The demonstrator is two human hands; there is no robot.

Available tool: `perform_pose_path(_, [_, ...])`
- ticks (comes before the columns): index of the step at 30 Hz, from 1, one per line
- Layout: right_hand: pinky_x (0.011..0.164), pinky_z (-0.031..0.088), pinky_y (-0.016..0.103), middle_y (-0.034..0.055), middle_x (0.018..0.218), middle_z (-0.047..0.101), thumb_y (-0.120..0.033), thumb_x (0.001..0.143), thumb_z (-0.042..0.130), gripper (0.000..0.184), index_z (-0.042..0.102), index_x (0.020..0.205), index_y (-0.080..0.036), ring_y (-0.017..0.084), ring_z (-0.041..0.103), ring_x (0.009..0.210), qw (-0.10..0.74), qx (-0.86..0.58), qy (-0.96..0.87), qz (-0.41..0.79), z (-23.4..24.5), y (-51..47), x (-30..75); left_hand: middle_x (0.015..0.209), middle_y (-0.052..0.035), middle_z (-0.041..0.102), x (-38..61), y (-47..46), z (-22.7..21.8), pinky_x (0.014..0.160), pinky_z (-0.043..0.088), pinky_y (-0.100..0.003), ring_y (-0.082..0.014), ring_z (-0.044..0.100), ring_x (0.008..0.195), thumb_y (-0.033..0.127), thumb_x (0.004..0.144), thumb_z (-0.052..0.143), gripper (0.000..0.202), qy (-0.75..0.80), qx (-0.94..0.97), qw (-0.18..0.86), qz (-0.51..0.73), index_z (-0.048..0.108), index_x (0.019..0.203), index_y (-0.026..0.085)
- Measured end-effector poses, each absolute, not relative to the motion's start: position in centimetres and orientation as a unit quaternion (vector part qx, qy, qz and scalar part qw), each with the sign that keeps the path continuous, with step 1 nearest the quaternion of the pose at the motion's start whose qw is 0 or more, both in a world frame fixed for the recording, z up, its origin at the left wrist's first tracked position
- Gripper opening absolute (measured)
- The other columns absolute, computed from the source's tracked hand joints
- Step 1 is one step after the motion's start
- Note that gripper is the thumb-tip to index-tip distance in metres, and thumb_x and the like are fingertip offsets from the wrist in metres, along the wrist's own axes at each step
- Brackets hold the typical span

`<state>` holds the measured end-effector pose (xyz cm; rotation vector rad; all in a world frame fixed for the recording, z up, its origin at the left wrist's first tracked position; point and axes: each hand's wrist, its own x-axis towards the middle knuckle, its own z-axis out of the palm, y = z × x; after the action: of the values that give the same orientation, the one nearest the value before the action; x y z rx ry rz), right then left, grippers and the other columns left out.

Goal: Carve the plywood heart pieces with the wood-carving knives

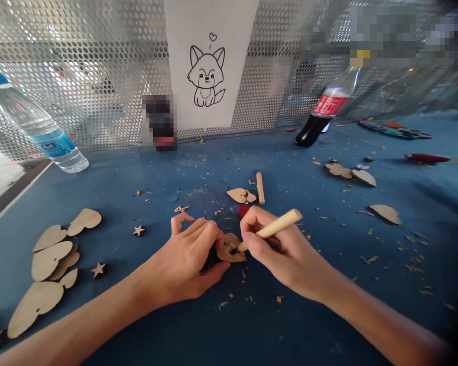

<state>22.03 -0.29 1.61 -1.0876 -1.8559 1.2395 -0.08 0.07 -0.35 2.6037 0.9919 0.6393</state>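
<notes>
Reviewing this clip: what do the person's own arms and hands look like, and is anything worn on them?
The left forearm and right forearm are bare, with no sleeves in view. The left hand and right hand wear no gloves, and no ring, watch or bracelet shows. The nails look short and unpainted.

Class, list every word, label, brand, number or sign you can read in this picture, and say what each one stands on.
Red label on the cola bottle: too blurred to read.
Blue label on the water bottle: too small to read.
White paper sheet: a drawn fox and heart, no words.
</notes>
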Motion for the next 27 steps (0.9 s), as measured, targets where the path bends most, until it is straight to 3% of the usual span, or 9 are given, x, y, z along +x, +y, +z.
perform_pose_path(5, [0.048, 0.030, 0.025, -0.0050, 0.067, 0.041, -0.043, 0.098, 0.055, 0.025, 0.057, 0.087, -0.020, 0.009, 0.038, 0.054, 0.293, -0.426, -0.726, 0.454, 1.2, 0.0, 21.9, 0.092, 0.0043, 0.057, -0.1, 0.0, -0.3, 0.095, 0.026, -0.044, -0.0158, 0.060, 0.084, 0.018, 0.089, 0.060, 0.022, 0.342, 0.903, 0.144, 0.217, 0.039, 0.095, 0.021])
perform_pose_path(12, [0.055, 0.036, 0.024, -0.0032, 0.073, 0.047, -0.044, 0.096, 0.061, 0.025, 0.058, 0.089, -0.019, 0.010, 0.044, 0.062, 0.308, -0.430, -0.676, 0.512, 1.0, 0.5, 21.8, 0.093, 0.0028, 0.061, 0.2, -0.3, 0.3, 0.095, 0.025, -0.047, -0.0187, 0.062, 0.088, 0.018, 0.089, 0.055, 0.016, 0.344, 0.902, 0.125, 0.229, 0.044, 0.100, 0.021])
perform_pose_path(20, [0.039, 0.023, 0.020, -0.0051, 0.067, 0.050, -0.049, 0.092, 0.065, 0.032, 0.052, 0.092, -0.019, 0.005, 0.036, 0.044, 0.268, -0.455, -0.571, 0.628, 1.4, 1.2, 21.8, 0.105, -0.0005, 0.067, 0.4, -0.3, 0.4, 0.098, 0.024, -0.047, -0.0222, 0.063, 0.101, 0.020, 0.091, 0.057, 0.015, 0.344, 0.903, 0.089, 0.241, 0.051, 0.105, 0.022])
perform_pose_path(27, [0.039, 0.022, 0.019, -0.0078, 0.062, 0.046, -0.049, 0.092, 0.064, 0.033, 0.048, 0.094, -0.021, 0.005, 0.034, 0.044, 0.267, -0.486, -0.553, 0.622, 0.7, 1.2, 21.6, 0.118, -0.0026, 0.067, 0.4, -0.3, 0.5, 0.101, 0.029, -0.044, -0.0226, 0.062, 0.113, 0.017, 0.092, 0.056, 0.005, 0.318, 0.912, 0.080, 0.246, 0.054, 0.089, 0.021])
